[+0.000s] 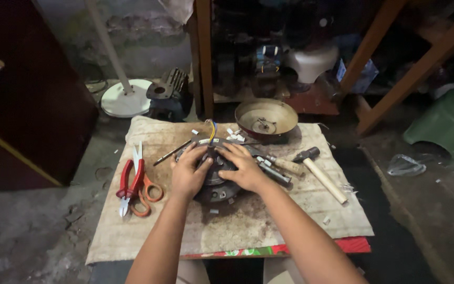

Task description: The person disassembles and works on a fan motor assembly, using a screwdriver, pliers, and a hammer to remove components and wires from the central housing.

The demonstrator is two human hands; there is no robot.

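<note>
Both hands, left (189, 173) & right (245, 167), press flat, fingers spread, on motor (217, 181) at mat (248, 226) center; pliers (131, 179) at 9, hammer (319, 171) at 3.

Motor (217, 181) top under both hands (219, 171)

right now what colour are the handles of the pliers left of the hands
Red; the pliers show best in the head view, beside orange-handled scissors.

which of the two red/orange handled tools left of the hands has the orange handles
The scissors, with looped orange handles, lying right of the pliers, whose handles are red and straight. Both lie on the cloth-covered table.
</note>
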